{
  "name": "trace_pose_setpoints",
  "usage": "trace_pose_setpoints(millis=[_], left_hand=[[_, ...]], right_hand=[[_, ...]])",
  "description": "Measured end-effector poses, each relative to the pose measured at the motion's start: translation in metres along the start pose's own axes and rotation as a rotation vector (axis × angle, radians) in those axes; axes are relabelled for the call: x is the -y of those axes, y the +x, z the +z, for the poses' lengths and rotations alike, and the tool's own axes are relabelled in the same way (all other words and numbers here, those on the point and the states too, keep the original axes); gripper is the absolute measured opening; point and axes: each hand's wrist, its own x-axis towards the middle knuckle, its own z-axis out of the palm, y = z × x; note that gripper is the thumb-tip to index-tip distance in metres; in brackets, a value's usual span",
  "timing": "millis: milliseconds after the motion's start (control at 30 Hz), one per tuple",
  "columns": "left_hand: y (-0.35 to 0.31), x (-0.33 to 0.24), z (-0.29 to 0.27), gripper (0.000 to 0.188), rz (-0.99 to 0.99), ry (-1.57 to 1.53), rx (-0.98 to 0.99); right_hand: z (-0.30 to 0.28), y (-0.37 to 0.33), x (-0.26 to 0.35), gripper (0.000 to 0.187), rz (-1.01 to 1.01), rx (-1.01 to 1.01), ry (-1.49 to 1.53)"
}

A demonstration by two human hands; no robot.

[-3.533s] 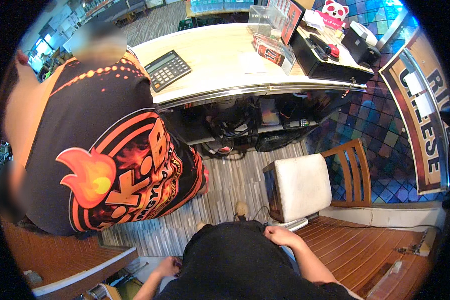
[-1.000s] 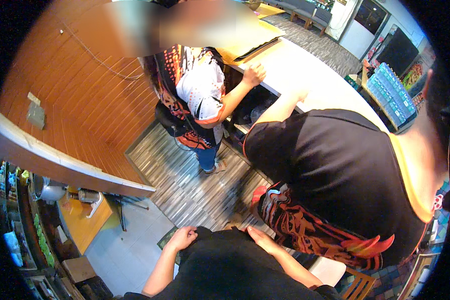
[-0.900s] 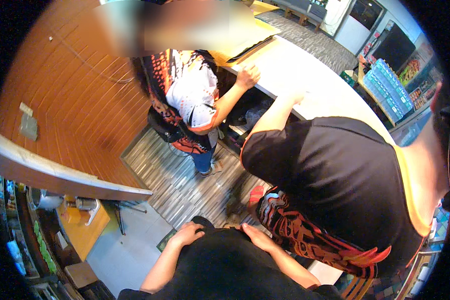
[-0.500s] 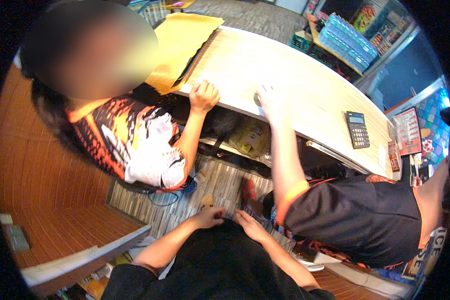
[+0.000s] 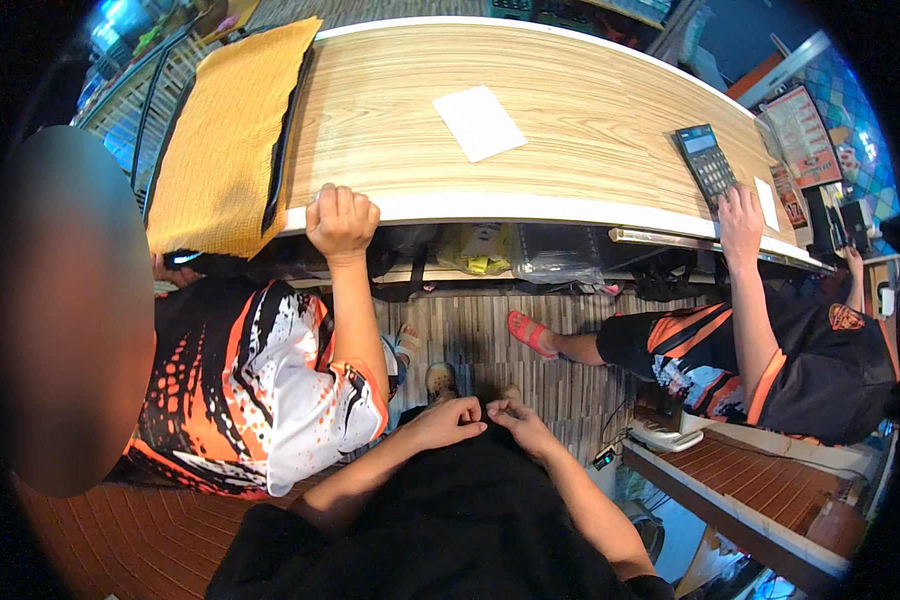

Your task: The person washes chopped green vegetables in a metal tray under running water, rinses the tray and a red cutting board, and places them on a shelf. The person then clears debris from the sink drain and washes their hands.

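Observation:
My left hand [image 5: 450, 424] is in front of my black shirt [image 5: 440, 510], its fingers curled and the thumb near their tips. Close beside it, my right hand [image 5: 522, 424] has its fingers drawn together in a pinch. The fingertips of both hands nearly meet over the floor and my shoes. Whatever may be between the fingers is too small or hidden to make out. Neither hand touches the wooden counter [image 5: 390, 110] ahead. On that counter lie a white sheet [image 5: 480, 123] and, at the right, a black calculator [image 5: 707, 160].
A person in a patterned shirt [image 5: 290, 400] stands at my left, a fist [image 5: 343, 222] on the counter edge. At right another person's hand [image 5: 740, 225] touches the calculator. A yellow cloth [image 5: 230, 140] covers the counter's left end. Bags [image 5: 478, 248] sit underneath.
My view has turned and the counter looks straighter. The co-worker at right has moved a hand from the counter's middle to the calculator. The white sheet now shows. My hands stay close together.

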Motion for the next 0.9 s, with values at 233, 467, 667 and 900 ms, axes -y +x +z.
trace_pose_setpoints(millis=[233,467,667,900], left_hand=[[-0.001,0.023,-0.006,0.048,0.102,0.387,0.010],[0.015,0.023,0.004,0.039,0.002,0.106,0.092],[0.023,0.007,0.010,0.033,0.009,0.149,-0.013],[0.021,0.007,0.010,0.034,0.000,0.176,-0.061]], right_hand=[[0.002,0.011,0.013,0.052,0.023,0.127,0.230],[0.001,-0.006,0.035,0.073,0.026,0.209,0.207],[-0.014,-0.012,0.033,0.079,0.002,0.200,0.215],[-0.014,-0.011,0.028,0.081,-0.015,0.174,0.220]])
